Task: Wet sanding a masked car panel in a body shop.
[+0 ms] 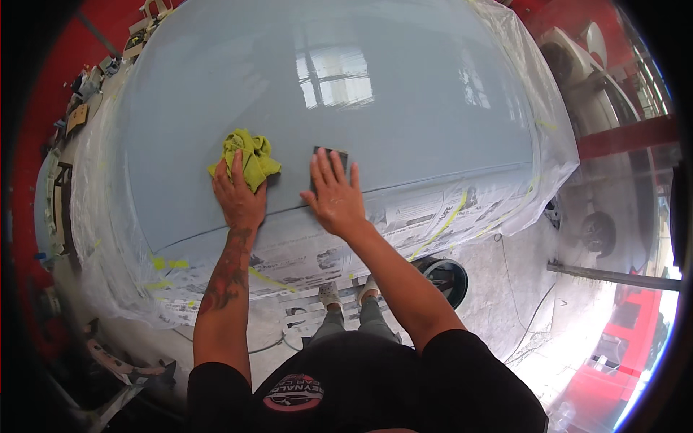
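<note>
My left hand [238, 195] presses a crumpled yellow-green cloth [247, 155] onto a glossy pale blue car panel [404, 108]. The cloth bunches out above my fingers. A little to the right, my right hand [333, 193] lies flat with fingers spread over a small dark sanding pad [332, 152], of which only the top edge shows above the fingertips. Both hands rest near the panel's lower edge, just above a seam line.
Newspaper masking [404, 216] with yellow tape strips [440, 227] covers the area below the seam. Clear plastic sheeting [556, 137] drapes the panel's sides. A tyre [446, 278] and my feet [346, 292] show on the grey floor. A white car [599, 94] stands at the right.
</note>
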`<action>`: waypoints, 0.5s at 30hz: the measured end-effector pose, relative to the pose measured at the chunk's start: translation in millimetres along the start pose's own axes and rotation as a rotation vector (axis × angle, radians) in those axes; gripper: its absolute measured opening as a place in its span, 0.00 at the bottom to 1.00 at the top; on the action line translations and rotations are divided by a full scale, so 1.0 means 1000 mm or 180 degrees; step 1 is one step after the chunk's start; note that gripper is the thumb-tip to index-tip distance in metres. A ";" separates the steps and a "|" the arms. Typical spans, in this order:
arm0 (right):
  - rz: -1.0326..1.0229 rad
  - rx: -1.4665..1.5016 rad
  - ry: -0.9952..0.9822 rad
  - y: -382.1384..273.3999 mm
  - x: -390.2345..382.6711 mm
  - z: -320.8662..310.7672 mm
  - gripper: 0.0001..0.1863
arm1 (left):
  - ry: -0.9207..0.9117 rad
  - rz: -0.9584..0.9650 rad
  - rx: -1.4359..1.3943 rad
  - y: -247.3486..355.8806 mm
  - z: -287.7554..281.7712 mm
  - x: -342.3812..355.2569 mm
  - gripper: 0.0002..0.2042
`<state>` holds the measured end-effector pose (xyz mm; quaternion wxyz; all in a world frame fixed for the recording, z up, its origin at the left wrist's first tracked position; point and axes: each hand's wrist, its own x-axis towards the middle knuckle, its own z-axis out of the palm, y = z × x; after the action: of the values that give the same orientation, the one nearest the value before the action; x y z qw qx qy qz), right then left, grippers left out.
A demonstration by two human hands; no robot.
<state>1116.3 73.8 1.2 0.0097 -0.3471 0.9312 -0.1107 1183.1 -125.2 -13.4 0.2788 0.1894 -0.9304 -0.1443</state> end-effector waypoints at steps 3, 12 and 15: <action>-0.0505 0.0136 -0.0248 -0.025 -0.015 0.001 0.36 | -0.0010 0.0061 -0.0052 -0.003 0.004 0.000 0.43; 0.1436 -0.0222 -0.0555 0.101 -0.048 -0.050 0.36 | 0.0020 0.0003 0.0070 -0.002 -0.007 0.000 0.40; 0.0109 -0.0112 -0.0570 -0.007 -0.047 -0.023 0.34 | 0.0033 0.0047 -0.0028 -0.002 0.000 0.001 0.41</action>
<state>1153.9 103.6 22.3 0.0887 -0.3397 0.9342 -0.0627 1182.4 -127.3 -13.3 0.2854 0.1820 -0.9296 -0.1454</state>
